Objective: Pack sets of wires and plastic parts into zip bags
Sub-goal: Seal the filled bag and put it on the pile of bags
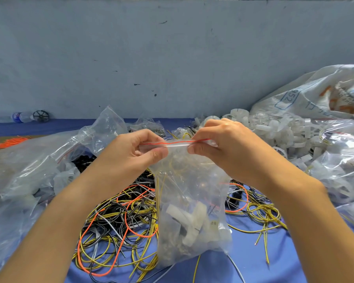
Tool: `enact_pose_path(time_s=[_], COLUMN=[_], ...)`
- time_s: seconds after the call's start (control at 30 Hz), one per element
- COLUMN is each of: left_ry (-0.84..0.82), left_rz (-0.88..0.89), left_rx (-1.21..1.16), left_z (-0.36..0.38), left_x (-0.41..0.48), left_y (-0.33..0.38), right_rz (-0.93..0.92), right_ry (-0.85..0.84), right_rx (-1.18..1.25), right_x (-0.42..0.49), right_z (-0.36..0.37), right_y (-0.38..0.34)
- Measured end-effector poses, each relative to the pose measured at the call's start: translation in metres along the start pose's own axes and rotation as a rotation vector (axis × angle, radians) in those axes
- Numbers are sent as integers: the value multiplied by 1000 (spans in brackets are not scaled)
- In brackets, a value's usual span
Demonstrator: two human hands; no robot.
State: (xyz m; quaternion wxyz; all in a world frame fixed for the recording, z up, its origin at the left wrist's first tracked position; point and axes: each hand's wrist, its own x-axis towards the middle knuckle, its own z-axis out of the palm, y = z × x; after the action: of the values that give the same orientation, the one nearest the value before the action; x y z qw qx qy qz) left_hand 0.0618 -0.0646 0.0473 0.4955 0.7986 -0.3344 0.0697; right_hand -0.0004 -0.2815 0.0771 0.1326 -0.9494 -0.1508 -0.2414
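Note:
A clear zip bag (192, 201) with a red line along its top hangs upright above the table between both hands. White plastic parts and thin yellow wires lie inside it. My left hand (135, 154) pinches the left end of the zip strip, thumb in front. My right hand (223, 144) pinches the right end of the same strip. Under the bag lies a tangle of yellow, black, grey and orange wires (119, 225) on the blue table cover (253, 262).
Empty zip bags (39, 166) are heaped at the left. A pile of white plastic parts (274, 129) and filled bags (345, 160) lie at the right, under a large woven sack (315, 92). A water bottle (16, 117) lies by the wall, far left.

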Motion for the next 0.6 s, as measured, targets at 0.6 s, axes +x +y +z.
enact_pose_path(time_s=[0.6], left_ry=[8], left_rz=[109], left_rx=[259], left_z=[4], left_x=[0], left_y=[22], right_rz=[-46], right_ry=[71], right_rx=[27], right_x=[-1], right_z=[-4], right_y=[0])
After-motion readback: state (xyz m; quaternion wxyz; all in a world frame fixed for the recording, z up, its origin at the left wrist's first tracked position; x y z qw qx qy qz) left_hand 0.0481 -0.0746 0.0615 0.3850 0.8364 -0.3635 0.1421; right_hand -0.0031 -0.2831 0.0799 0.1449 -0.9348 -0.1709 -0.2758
